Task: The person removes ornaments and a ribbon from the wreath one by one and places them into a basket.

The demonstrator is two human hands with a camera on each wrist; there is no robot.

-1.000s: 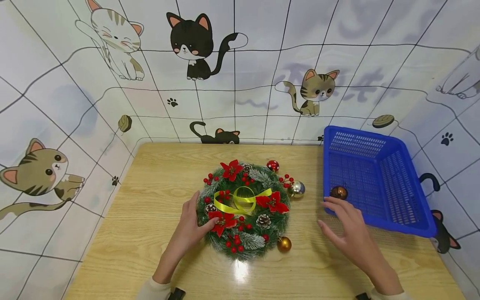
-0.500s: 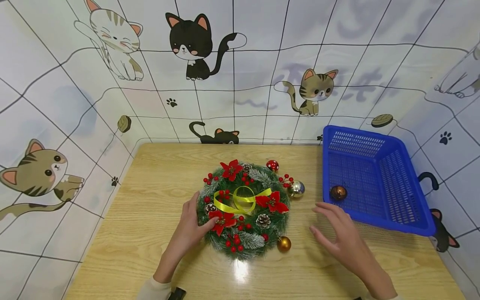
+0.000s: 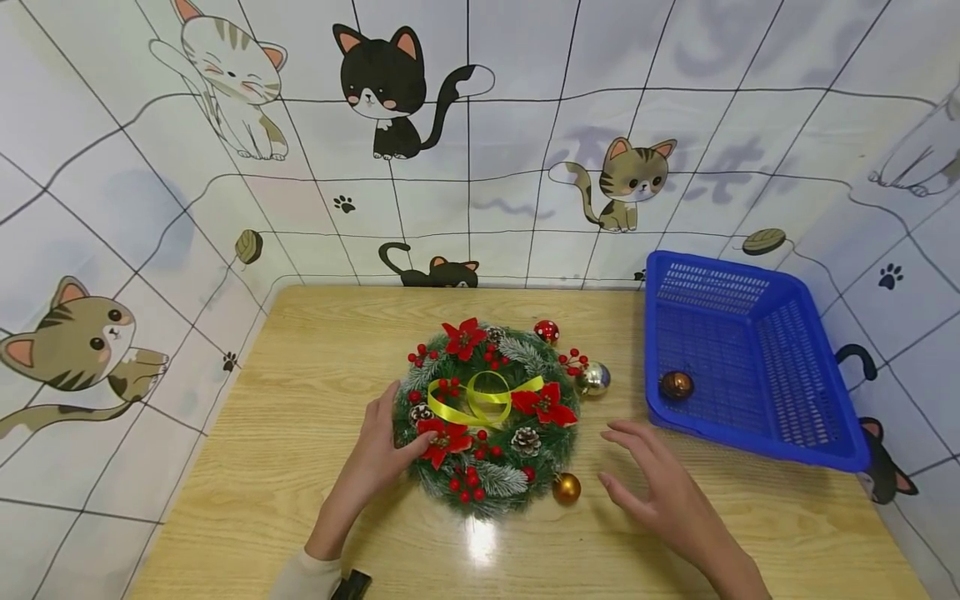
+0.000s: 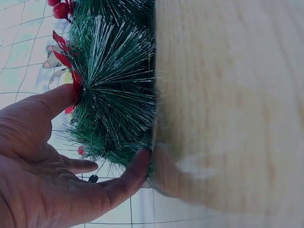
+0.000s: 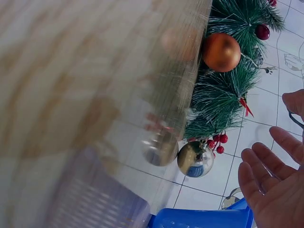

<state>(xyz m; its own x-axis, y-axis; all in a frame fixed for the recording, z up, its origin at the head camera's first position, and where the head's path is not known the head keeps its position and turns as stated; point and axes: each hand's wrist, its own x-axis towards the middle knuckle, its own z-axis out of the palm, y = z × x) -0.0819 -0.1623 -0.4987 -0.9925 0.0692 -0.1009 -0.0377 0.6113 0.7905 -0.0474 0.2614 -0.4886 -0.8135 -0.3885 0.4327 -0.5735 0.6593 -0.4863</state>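
A green Christmas wreath (image 3: 517, 354) with red poinsettias, berries and pinecones lies flat on the table. My left hand (image 3: 384, 450) grips its left side, thumb on a poinsettia (image 3: 444, 443) and fingers around the outer edge. A yellow ribbon (image 3: 453, 417) lies in loops across the wreath's middle. Over the table to the right hovers my right hand (image 3: 652, 483), fingers apart and holding nothing. Its nearest thing is a gold ball ornament (image 3: 567, 488), beside the wreath's lower right edge. A silver ball ornament (image 5: 195, 159) and a red, white-dotted ball (image 3: 546, 332) sit along the wreath's right side.
A blue plastic basket (image 3: 652, 333) stands at the back right of the table (image 3: 315, 350), with a brown ball ornament (image 3: 677, 385) inside near its left wall. Behind and beside the table are cat-patterned wall coverings (image 3: 510, 133).
My right hand has moved left, away from the basket and toward the gold ball, still empty. The left hand stays on the wreath, which has barely shifted.
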